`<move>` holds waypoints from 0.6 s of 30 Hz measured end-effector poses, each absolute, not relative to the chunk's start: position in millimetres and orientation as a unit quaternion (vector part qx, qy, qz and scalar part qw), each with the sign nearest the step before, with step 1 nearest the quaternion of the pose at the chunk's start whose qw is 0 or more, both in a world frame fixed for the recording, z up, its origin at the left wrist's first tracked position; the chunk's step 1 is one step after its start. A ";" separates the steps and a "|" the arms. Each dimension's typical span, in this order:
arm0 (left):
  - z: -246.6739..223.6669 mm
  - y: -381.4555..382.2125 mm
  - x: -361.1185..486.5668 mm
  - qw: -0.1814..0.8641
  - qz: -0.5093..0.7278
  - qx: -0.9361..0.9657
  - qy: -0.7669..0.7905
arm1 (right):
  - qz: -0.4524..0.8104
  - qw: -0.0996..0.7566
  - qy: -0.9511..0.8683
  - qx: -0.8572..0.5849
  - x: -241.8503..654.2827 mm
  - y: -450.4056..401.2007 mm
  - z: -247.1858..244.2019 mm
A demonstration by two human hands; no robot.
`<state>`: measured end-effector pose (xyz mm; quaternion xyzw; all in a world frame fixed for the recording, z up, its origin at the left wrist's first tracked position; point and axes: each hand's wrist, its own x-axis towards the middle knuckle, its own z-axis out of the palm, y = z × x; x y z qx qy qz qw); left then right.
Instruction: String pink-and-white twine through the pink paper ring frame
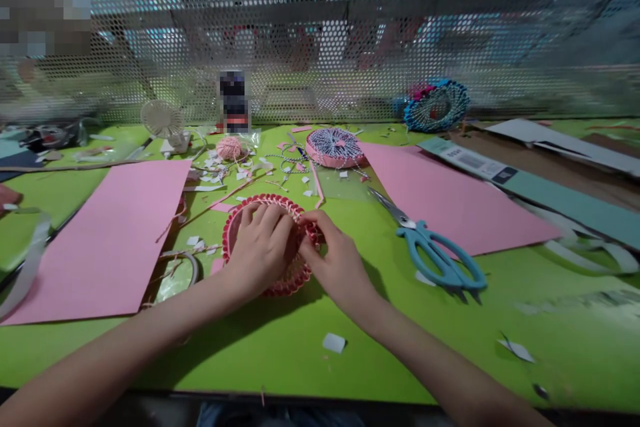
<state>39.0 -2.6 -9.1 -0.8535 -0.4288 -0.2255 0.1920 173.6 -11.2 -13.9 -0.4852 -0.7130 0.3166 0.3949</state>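
Pink card sheet (95,240) lay flat at far L on the lime-green tabletop (240,360), w/ a silver-grey strip (30,260) curling past its L edge & a small white desk fan (161,119) behind it, near the perforated metal mesh (320,47). Loop of clear film (175,273) sat just R of that sheet. Further back, pink yarn ball (230,147) sat among white paper scraps (213,170).

Centre front: pink card ring w/ red looped edging (260,199) lay flat on the table, just beyond the sheet's R edge & mostly under your hands. Your L hand (257,247) was spread over it, fingers lightly curved: good, broad contact kept the ring steady w/o crushing the loops. Your R hand (335,263) came in from the R, fingers pressed together at the ring's R rim. They seemed to pinch at the edging, but exactly what was hidden, so can't tell. Small, close pinch beside the bracing hand suited such fine edging.

Behind, navy-&-white corded ring on a pink base (335,147) lay on the table. Further R: blue-edged ring (437,105) stood against the mesh, teal-handled scissors (425,243) lay closed on a second pink sheet (450,200), & a teal card strip (565,207) ran off toward the R edge.
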 end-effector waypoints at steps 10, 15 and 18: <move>-15.0 -0.3 36.2 0.162 -0.248 -0.871 -0.392 | 0.232 0.333 -0.763 -0.502 174.9 -14.2 -14.0; -13.2 0.3 35.7 0.165 -0.253 -0.879 -0.368 | 0.231 0.342 -0.761 -0.500 174.9 -14.6 -13.2; -11.8 0.4 36.2 0.167 -0.254 -0.881 -0.362 | 0.233 0.350 -0.758 -0.498 175.0 -15.1 -14.0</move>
